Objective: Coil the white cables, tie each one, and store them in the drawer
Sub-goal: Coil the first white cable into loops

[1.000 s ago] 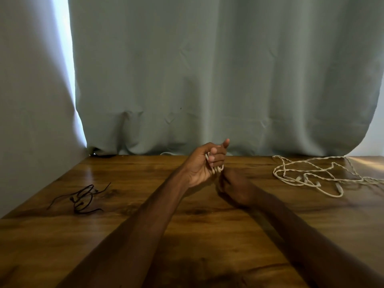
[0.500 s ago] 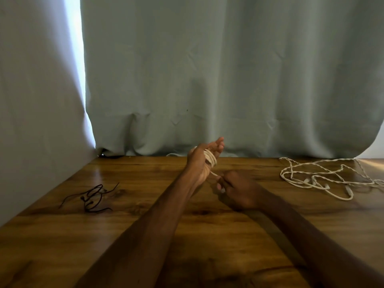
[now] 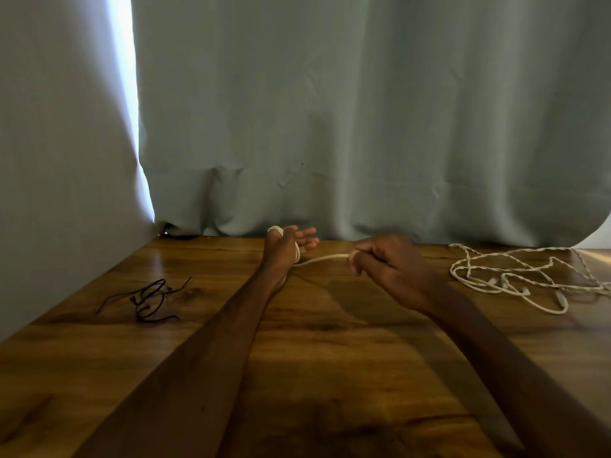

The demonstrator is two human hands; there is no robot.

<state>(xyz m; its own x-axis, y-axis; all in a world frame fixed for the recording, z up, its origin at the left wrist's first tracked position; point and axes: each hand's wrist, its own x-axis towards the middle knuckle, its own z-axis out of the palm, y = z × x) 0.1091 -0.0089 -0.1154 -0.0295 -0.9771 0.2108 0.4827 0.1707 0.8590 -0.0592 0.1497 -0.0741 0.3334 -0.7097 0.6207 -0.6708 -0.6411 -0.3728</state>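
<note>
Pulling your right hand (image 3: pixel 386 262) out toward the right edge of the brown wooden desk (image 3: pixel 330 325), you draw the thin white cable (image 3: pixel 322 258) into a taut line between your two hands. Half a second ago that hand sat just beside and below the left one, so the gap between them is new.

Your left hand (image 3: pixel 284 247) is raised near the far edge, in front of the pale grey-green curtain (image 3: pixel 363 127). Its fingers (image 3: pixel 305 234) are now stretched straight, where a second ago they were curled over the loops. The wound turns sit round the palm and over the thumb, so the hand serves as a spool and does not clamp anything. Your right fingers are curled tight and pinch the free end of the cable.

I judge this to be the tail of the winding: little slack is left, and the stretched end is likely what you will wrap across the coil to tie it. Keep the tension even, or the turns may slip off your straight fingers.

The loose white braided cable (image 3: pixel 509 276) lies in a tangle near the right edge, untouched and not yet coiled. The thin black cord (image 3: pixel 150 297) lies near the left edge, well apart from your hands. The drawer is not in view.
</note>
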